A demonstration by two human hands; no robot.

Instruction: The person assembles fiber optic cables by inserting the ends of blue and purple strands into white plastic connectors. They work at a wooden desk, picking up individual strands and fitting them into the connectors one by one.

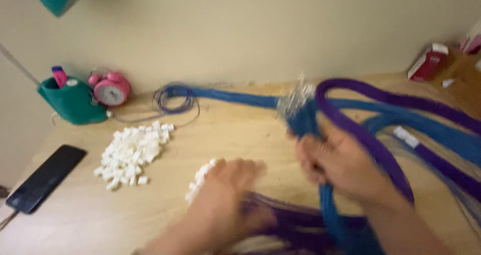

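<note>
The right hand [333,162] is closed around a bundle of blue wires [305,122], just below their shiny metal tips [295,98], and a purple bundle [366,140] loops over this hand. The left hand [225,200] rests on purple wires near the body with some small white plastic pieces [200,177] at its fingers; it is blurred, so I cannot tell if it grips. The wires look soft, light and floppy, so holding near the tips seems best.
</note>
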